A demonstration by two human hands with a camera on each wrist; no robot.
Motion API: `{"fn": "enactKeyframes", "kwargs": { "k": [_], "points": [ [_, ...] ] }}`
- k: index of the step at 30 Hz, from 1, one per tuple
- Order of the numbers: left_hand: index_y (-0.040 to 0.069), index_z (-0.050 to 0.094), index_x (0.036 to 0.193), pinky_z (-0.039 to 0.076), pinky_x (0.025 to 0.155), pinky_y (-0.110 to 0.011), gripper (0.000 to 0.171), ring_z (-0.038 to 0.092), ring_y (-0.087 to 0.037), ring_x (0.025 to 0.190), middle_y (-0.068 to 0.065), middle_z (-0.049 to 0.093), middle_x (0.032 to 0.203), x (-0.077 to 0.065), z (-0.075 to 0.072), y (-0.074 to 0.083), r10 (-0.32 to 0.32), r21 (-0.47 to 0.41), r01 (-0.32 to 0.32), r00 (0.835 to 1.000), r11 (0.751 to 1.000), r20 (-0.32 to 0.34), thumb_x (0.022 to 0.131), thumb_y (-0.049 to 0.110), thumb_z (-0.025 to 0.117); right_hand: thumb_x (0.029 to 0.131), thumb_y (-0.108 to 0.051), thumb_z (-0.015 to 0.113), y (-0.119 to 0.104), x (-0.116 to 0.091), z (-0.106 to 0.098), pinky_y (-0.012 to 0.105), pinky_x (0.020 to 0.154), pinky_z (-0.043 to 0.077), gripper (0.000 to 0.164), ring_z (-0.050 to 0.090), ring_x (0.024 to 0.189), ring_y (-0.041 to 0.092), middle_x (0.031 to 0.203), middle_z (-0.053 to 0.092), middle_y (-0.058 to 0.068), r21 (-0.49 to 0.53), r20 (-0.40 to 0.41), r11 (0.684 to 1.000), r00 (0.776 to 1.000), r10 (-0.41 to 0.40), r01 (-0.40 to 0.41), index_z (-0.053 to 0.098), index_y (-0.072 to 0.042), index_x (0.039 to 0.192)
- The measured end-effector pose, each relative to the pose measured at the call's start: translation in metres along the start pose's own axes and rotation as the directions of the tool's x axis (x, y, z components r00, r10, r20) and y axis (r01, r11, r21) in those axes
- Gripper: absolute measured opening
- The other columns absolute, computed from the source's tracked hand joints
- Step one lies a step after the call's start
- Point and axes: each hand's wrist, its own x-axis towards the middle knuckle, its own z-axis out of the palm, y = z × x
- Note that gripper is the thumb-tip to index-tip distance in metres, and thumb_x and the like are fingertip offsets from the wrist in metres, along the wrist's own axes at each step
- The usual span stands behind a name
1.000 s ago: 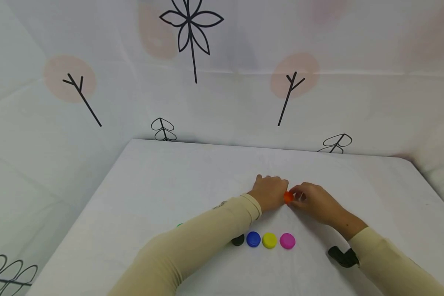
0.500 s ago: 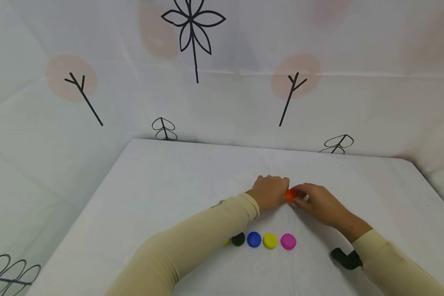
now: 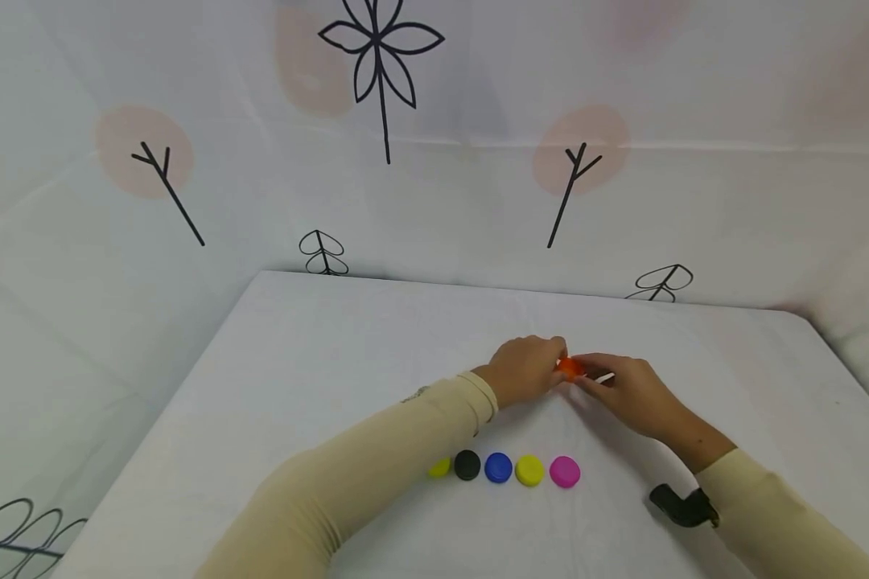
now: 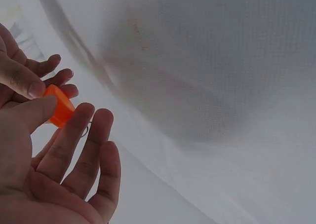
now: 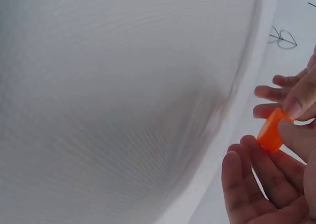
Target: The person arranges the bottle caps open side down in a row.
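Between my two hands is a small orange cap (image 3: 570, 368), held just off the white table. My left hand (image 3: 525, 370) pinches one side of it with thumb and index finger; its other fingers are spread in the left wrist view, where the orange cap (image 4: 61, 108) shows tilted. From the opposite side my right hand (image 3: 633, 394) pinches it too, as the right wrist view shows with the orange cap (image 5: 271, 132) between both thumbs and the fingertips. Parts of the cap are hidden behind the fingers.
Nearer me, several round caps lie in a row: yellow (image 3: 439, 468), black (image 3: 467, 465), blue (image 3: 498, 467), yellow (image 3: 529, 470) and magenta (image 3: 565, 472). My left sleeve (image 3: 376, 450) covers the row's left end. A patterned white cloth (image 3: 463, 201) hangs behind the white table (image 3: 376, 338).
Both hands have moved slightly up and away with the orange cap. The left forearm has shifted, so more of the left yellow cap shows. The other visible caps stay in place.
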Motion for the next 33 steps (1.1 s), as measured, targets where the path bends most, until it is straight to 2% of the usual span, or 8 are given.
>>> {"fn": "enactKeyframes", "kwargs": {
  "k": [7, 12, 19, 22, 28, 30, 33],
  "points": [
    [0.018, 0.062, 0.126, 0.052, 0.081, -0.013, 0.037, 0.061, -0.003, 0.082, 0.007, 0.073, 0.107, -0.001, 0.002, -0.003, 0.003, 0.003, -0.003, 0.999, 1.000, -0.045, 0.093, 0.034, 0.071, 0.092, -0.008, 0.070, -0.002, -0.001, -0.002, 0.037, 0.077, 0.061, 0.038, 0.071, 0.095, 0.032, 0.115, 0.072, 0.021, 0.026, -0.007, 1.000, 1.000, 0.017, -0.017, 0.064, 0.003, 0.128],
    [0.017, 0.064, 0.124, 0.051, 0.076, -0.013, 0.035, 0.059, -0.004, 0.079, 0.006, 0.073, 0.104, -0.004, -0.003, -0.003, 0.001, 0.002, -0.001, 0.999, 1.000, -0.050, 0.094, 0.035, 0.069, 0.093, -0.009, 0.070, -0.002, -0.001, -0.002, 0.037, 0.075, 0.061, 0.037, 0.072, 0.092, 0.030, 0.112, 0.073, 0.020, 0.032, -0.041, 0.999, 0.999, 0.009, -0.007, 0.065, 0.001, 0.128],
    [0.014, 0.066, 0.123, 0.048, 0.071, -0.012, 0.033, 0.059, -0.005, 0.079, 0.005, 0.072, 0.099, -0.007, -0.007, -0.006, 0.008, -0.021, -0.009, 0.998, 1.000, -0.059, 0.097, 0.035, 0.065, 0.096, -0.012, 0.067, -0.004, -0.001, -0.002, 0.038, 0.076, 0.061, 0.040, 0.071, 0.096, 0.033, 0.118, 0.071, 0.021, 0.050, -0.036, 0.998, 0.998, 0.048, -0.047, 0.062, -0.001, 0.133],
    [0.014, 0.067, 0.120, 0.047, 0.070, -0.013, 0.031, 0.058, -0.006, 0.078, 0.005, 0.071, 0.096, -0.007, -0.007, -0.007, 0.008, -0.027, -0.009, 0.998, 1.000, -0.062, 0.098, 0.036, 0.064, 0.096, -0.012, 0.067, -0.005, -0.002, -0.003, 0.033, 0.076, 0.061, 0.039, 0.072, 0.095, 0.032, 0.118, 0.071, 0.021, 0.056, -0.046, 0.997, 0.998, 0.046, -0.043, 0.062, -0.001, 0.133],
    [0.015, 0.067, 0.115, 0.042, 0.066, -0.014, 0.030, 0.054, -0.006, 0.072, 0.007, 0.064, 0.085, -0.010, -0.007, -0.005, -0.018, -0.075, 0.016, 0.999, 0.997, -0.030, 0.100, 0.039, 0.059, 0.095, -0.009, 0.067, -0.008, -0.003, -0.004, 0.014, 0.072, 0.054, 0.036, 0.072, 0.090, 0.028, 0.114, 0.073, 0.020, 0.071, -0.065, 0.997, 0.997, 0.029, -0.024, 0.064, 0.000, 0.130],
    [0.015, 0.068, 0.114, 0.041, 0.064, -0.014, 0.028, 0.053, -0.006, 0.071, 0.008, 0.062, 0.083, -0.010, -0.007, -0.004, -0.029, -0.106, 0.027, 0.999, 0.994, -0.018, 0.101, 0.038, 0.058, 0.094, -0.009, 0.068, -0.009, -0.003, -0.003, 0.012, 0.072, 0.053, 0.035, 0.072, 0.092, 0.028, 0.113, 0.073, 0.019, 0.072, -0.076, 0.997, 0.997, 0.025, -0.020, 0.065, -0.001, 0.129],
    [0.015, 0.068, 0.114, 0.041, 0.062, -0.014, 0.027, 0.051, -0.005, 0.069, 0.008, 0.061, 0.080, -0.012, -0.007, -0.003, -0.041, -0.154, 0.040, 0.999, 0.987, -0.005, 0.102, 0.036, 0.055, 0.092, -0.008, 0.071, -0.009, -0.004, -0.001, 0.016, 0.074, 0.056, 0.038, 0.071, 0.095, 0.030, 0.109, 0.074, 0.016, 0.064, -0.103, 0.998, 0.995, 0.014, -0.008, 0.065, -0.002, 0.129]
  ]
}}
